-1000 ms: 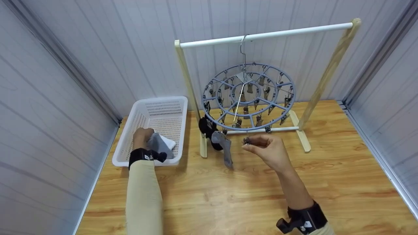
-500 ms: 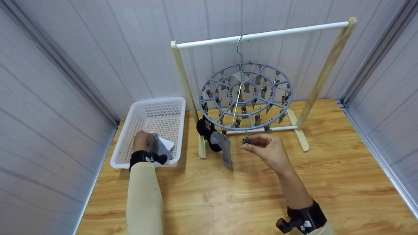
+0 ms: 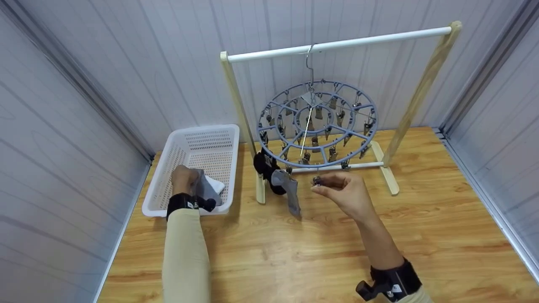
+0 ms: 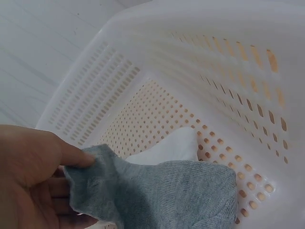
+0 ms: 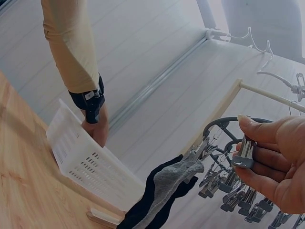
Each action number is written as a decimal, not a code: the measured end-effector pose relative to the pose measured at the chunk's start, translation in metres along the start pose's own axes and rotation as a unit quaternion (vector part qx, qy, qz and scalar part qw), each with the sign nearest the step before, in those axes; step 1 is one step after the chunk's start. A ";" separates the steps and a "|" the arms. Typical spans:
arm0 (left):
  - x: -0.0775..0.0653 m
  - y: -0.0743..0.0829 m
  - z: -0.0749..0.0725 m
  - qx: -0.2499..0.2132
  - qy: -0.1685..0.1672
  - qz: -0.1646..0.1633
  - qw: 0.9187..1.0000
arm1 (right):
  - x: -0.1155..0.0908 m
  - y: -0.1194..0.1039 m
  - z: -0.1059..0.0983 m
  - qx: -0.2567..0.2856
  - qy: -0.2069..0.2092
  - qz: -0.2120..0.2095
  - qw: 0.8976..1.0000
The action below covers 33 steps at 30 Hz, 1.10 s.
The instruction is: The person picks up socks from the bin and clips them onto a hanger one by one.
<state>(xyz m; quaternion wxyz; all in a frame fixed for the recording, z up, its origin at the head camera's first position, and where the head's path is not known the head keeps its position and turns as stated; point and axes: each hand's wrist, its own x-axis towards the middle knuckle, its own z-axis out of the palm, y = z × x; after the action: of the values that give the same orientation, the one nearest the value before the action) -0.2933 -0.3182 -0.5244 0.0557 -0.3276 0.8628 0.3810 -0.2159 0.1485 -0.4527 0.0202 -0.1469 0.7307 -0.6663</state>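
Inside the white basket, my left hand (image 3: 183, 177) pinches the cuff of a grey sock (image 4: 176, 191) between thumb and fingers. A white sock-like cloth (image 4: 169, 147) lies partly under it on the basket floor. With thumb and fingertips, my right hand (image 3: 347, 193) holds a metal clip (image 5: 245, 153) that hangs from the near rim of the round blue-grey hanger (image 3: 322, 162). To the left of that hand, another grey sock (image 3: 290, 191) and a black sock (image 3: 265, 166) hang clipped to the hanger.
The white perforated basket (image 3: 236, 155) stands left of a rack with wooden legs (image 3: 421, 92). The hanger hooks onto the rack's white bar (image 3: 379, 40). Several clips dangle from its rings. Panelled walls enclose the wooden surface (image 3: 286, 261) at the back and both sides.
The head view has shifted slightly. My left hand has barely moved with the grey sock in the basket, and my right hand keeps its hold on the clip.
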 end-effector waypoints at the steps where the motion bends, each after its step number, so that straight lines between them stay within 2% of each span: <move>1: 0.000 -0.001 -0.001 0.010 0.005 0.008 1.000 | 0.000 0.000 0.000 0.000 0.000 0.000 1.000; 4: 0.001 -0.003 -0.004 0.031 0.010 0.026 0.999 | 0.000 0.000 0.000 0.000 0.000 -0.002 1.000; 8: 0.003 -0.006 -0.006 0.032 0.014 0.044 0.998 | 0.000 -0.001 0.000 0.001 -0.002 -0.002 1.000; 14: 0.003 -0.010 -0.009 0.005 0.055 0.068 0.996 | 0.000 -0.001 0.001 0.001 -0.007 -0.002 1.000; 17: 0.000 -0.009 -0.013 0.008 0.057 0.080 0.995 | 0.000 -0.001 0.001 0.000 -0.009 -0.001 1.000; 23: -0.009 -0.004 -0.019 -0.007 0.076 0.127 0.989 | -0.002 -0.002 0.001 0.001 -0.006 0.002 1.000; 33: -0.041 -0.006 -0.016 -0.084 0.157 0.175 0.968 | -0.001 -0.002 0.002 0.015 -0.013 -0.007 1.000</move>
<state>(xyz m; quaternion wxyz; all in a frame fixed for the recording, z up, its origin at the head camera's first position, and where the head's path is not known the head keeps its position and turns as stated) -0.2549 -0.3109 -0.5030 -0.1759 -0.2312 0.8695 0.3996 -0.2139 0.1463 -0.4517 0.0274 -0.1606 0.7192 -0.6754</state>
